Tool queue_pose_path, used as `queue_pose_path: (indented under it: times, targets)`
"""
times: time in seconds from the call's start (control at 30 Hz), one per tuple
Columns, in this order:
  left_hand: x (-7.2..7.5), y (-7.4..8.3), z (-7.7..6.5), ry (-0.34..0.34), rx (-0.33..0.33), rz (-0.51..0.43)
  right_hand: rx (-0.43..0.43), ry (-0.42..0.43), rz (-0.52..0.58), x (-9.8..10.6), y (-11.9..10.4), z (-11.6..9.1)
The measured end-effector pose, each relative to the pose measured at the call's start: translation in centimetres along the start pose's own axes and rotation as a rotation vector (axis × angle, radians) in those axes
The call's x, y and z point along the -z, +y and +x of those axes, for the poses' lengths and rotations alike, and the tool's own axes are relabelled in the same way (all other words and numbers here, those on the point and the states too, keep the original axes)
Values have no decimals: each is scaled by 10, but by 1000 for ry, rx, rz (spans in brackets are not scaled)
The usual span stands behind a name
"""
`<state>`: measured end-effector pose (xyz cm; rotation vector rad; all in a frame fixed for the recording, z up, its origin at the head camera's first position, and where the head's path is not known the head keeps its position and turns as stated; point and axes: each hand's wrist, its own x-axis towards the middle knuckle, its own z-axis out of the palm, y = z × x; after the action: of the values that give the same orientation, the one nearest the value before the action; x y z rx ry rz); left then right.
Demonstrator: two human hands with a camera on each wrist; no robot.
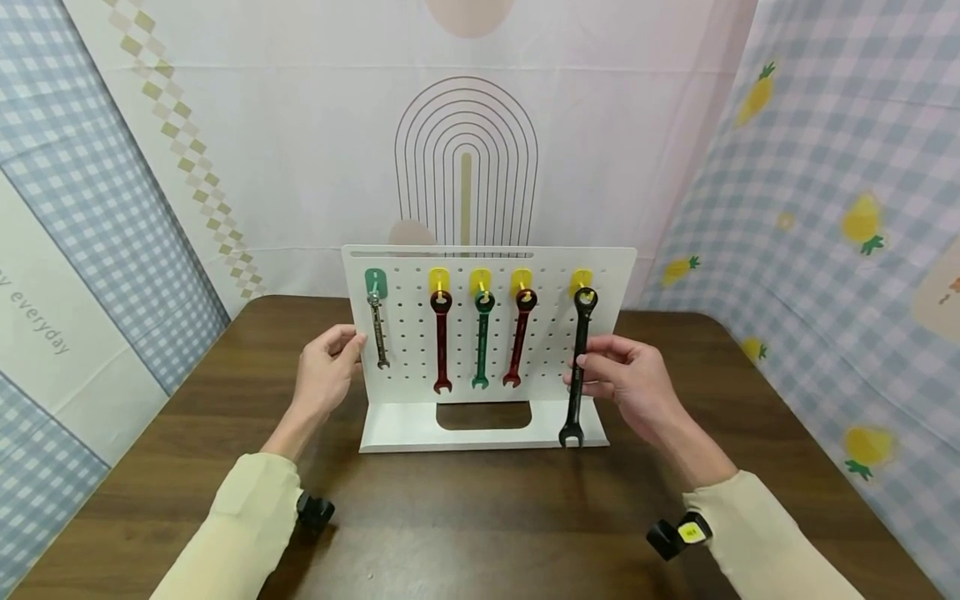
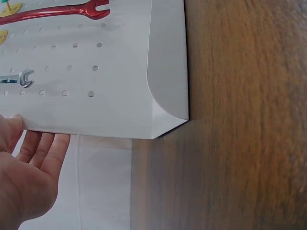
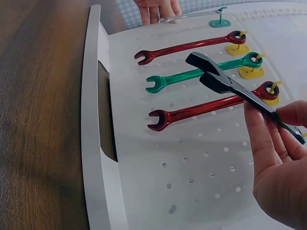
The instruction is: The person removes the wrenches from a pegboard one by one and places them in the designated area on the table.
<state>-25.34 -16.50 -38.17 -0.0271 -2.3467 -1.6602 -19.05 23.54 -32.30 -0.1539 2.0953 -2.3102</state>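
A white pegboard stand [image 1: 405,342] stands upright on the table. My right hand [image 1: 633,379] pinches a black combination wrench [image 1: 577,358] between thumb and fingers, its ring end up at the rightmost yellow hook [image 1: 581,278]. Whether the ring sits fully on that hook I cannot tell. The left hand [image 1: 326,371] grips the board's left edge, thumb in front and fingers behind. From the other hooks hang a small silver wrench [image 1: 378,329], a red wrench [image 1: 442,342], a green wrench [image 1: 482,337] and a second red wrench [image 1: 521,337].
The stand's base has a cut-out slot [image 1: 483,415] and rests on a brown wooden table [image 1: 480,517]. Behind hangs a white printed cloth [image 1: 315,150]. Blue checked cloth [image 1: 825,208] with fruit prints hangs at the right.
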Motion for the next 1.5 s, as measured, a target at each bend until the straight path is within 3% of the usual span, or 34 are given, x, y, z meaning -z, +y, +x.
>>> queue_pose_path:
  times: [0.8, 1.5]
  targets:
    - [1, -1, -1, -5, -6, 26, 12, -10, 9, -1, -9, -2]
    - [1, 0, -2, -12, 7, 24, 97, -37, 29, 5, -9, -4]
